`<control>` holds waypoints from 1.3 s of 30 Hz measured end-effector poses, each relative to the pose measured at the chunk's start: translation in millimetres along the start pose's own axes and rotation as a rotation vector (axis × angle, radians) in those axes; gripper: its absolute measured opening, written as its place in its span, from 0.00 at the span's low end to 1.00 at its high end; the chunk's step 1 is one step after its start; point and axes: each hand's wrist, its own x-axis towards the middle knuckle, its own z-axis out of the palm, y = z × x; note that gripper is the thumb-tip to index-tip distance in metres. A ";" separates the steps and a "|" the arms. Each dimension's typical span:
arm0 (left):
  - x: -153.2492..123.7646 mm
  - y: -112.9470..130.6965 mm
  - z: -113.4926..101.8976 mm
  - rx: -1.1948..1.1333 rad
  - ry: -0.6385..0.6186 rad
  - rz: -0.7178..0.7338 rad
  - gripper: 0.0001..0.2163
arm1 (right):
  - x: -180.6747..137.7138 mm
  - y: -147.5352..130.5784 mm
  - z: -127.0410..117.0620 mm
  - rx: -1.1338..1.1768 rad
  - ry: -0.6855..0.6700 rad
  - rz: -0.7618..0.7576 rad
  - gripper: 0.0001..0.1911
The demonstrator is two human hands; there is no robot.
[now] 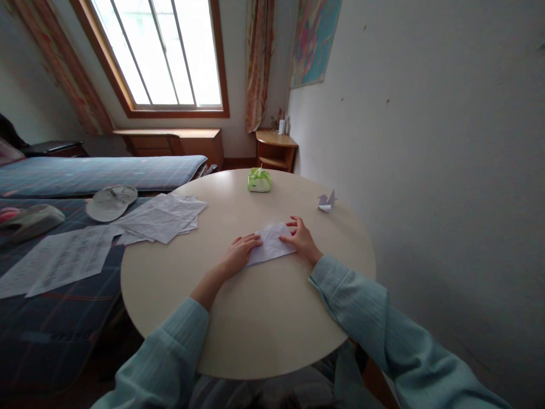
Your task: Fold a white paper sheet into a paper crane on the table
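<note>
A folded sheet of white paper point(271, 243) lies on the round cream table point(255, 318) between my two hands. My left hand point(242, 253) rests flat over its left end, fingers stretched out and together. At the right end, my right hand point(301, 238) has its thumb on the paper and its other fingers bent around the edge, closed on it. The hand hides part of that edge. A folded paper bird point(326, 200) stands farther back on the right side of the table.
A green-and-white tissue pack point(259, 180) sits at the table's far edge. Loose white sheets point(164, 218) are piled at the left rim. Printed pages point(72, 258) and a pale cap point(111, 203) lie on the plaid bed point(46, 329). A wall point(451, 187) rises on the right.
</note>
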 end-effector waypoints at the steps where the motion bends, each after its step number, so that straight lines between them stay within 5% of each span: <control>1: 0.2 -0.7 0.4 0.004 0.017 0.008 0.18 | -0.7 0.0 0.3 -0.007 -0.014 -0.025 0.38; 5: 0.9 -1.3 1.3 0.019 0.069 0.019 0.17 | -5.1 -2.8 -0.3 -0.075 -0.047 -0.174 0.33; 10: 1.2 1.9 0.7 0.049 0.070 0.026 0.18 | -13.8 -12.8 -3.6 -0.099 -0.157 -0.487 0.12; 14: 0.7 6.2 -1.7 0.075 0.073 0.032 0.18 | -20.7 -19.7 -4.5 -0.001 -0.282 -0.654 0.12; 23: 1.3 6.8 0.0 0.119 0.107 -0.015 0.17 | -23.9 -23.8 -3.7 -0.036 -0.471 -0.725 0.09; 39: 0.9 8.9 -1.6 0.176 0.103 -0.048 0.11 | -21.8 -20.0 -2.7 -0.064 -0.509 -0.738 0.06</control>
